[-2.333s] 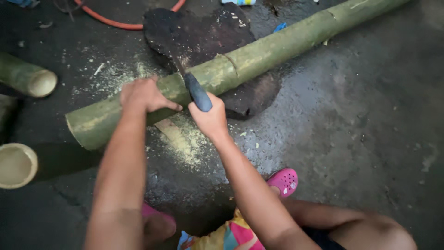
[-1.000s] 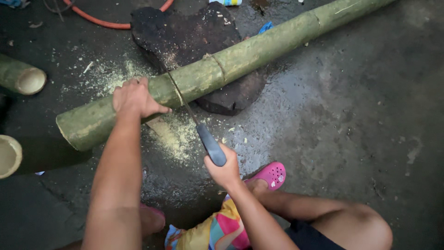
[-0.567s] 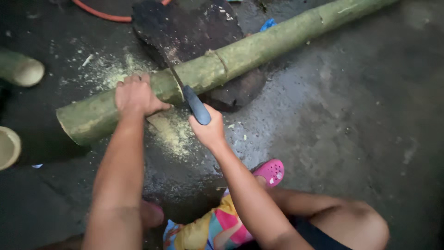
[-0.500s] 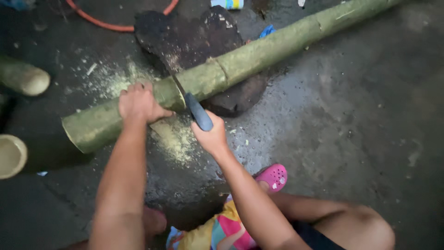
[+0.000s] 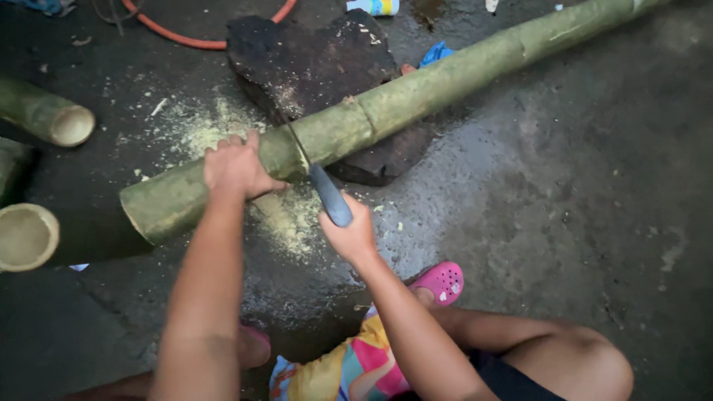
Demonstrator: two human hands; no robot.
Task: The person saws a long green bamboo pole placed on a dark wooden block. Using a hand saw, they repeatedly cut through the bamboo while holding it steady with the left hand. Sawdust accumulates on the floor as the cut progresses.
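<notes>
**Saw in the cut, pole propped on the slab**

We have the left hand (image 5: 236,165) pressed flat over the long green bamboo pole (image 5: 416,93), fingers wrapped over its top just left of the cut. Right hand (image 5: 350,236) is closed tight around the grey handle of the handsaw (image 5: 321,191); the blade runs up into the kerf just left of the pole's node ring.

The pole lies diagonally, its cut end near the left, the far end running off the top right corner of the concrete floor (image 5: 579,193). Its middle rests on the dark flat stone slab (image 5: 319,67).

Risks, as we judge them:
- The left fingers sit very near the blade line. A saw jump would go straight at them.
- The pole is round on an uneven slab; it could roll under a push stroke and pinch the blade.
- The floor looks wet around the slab, with sawdust (image 5: 286,215) on top, so footing could slip.
- The free end hangs unsupported; it could drop and splinter as the cut closes.

Around us: two cut bamboo sections (image 5: 44,115) and (image 5: 26,236) near the left edge, an orange hose (image 5: 200,41) at the top, a pink clog (image 5: 440,282) just beside the right forearm. Nothing blocks the saw stroke itself.
</notes>
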